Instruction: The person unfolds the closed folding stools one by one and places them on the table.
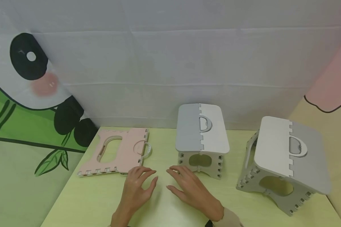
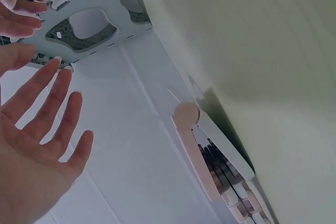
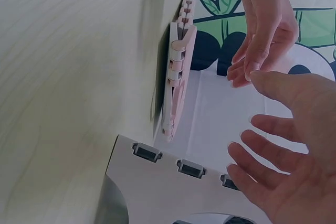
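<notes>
My left hand hovers over the near middle of the table with fingers loosely bent and nothing in them. Facing it, my right hand is held in the same relaxed way, also bare, with a gap between the two. Left of my left hand a pink folding stool lies folded flat, its small white handle sticking out to the right. Beyond my right hand stands an unfolded grey-and-white folding stool. In the left wrist view, spread fingers show the left hand holding nothing.
A second unfolded grey-and-white stool, larger in view, stands at the right edge of the pale table. A light cloth wall rises behind the table, with a cartoon print on the left.
</notes>
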A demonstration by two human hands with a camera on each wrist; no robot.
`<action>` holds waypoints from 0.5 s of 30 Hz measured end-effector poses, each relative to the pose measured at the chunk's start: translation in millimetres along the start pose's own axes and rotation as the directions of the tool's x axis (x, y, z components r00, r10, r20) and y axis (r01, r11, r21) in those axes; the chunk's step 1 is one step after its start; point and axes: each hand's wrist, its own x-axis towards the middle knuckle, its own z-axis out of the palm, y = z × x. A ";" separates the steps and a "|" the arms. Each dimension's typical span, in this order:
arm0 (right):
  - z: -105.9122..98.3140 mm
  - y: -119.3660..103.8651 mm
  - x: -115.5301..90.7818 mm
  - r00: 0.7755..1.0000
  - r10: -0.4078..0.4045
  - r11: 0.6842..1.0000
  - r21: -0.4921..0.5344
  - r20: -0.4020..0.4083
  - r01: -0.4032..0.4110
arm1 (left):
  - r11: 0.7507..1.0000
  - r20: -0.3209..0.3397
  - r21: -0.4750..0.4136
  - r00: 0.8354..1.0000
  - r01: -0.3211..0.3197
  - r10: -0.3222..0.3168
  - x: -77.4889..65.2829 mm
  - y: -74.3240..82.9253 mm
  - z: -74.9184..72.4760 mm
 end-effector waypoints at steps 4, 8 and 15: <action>5.0 0.5 2.5 1.000 0.012 1.000 0.002 0.010 -0.012 | 1.000 -0.008 0.012 1.000 0.012 -0.012 -2.6 -5.2 -2.9; 9.7 -0.3 6.4 1.000 0.022 1.000 0.011 0.015 -0.022 | 0.999 -0.014 0.017 1.000 0.028 -0.028 -4.3 -9.4 -5.6; 16.2 -3.9 12.9 0.999 0.028 0.999 0.036 0.018 -0.028 | 0.997 -0.006 0.046 0.998 0.061 -0.061 -8.1 -16.7 -9.3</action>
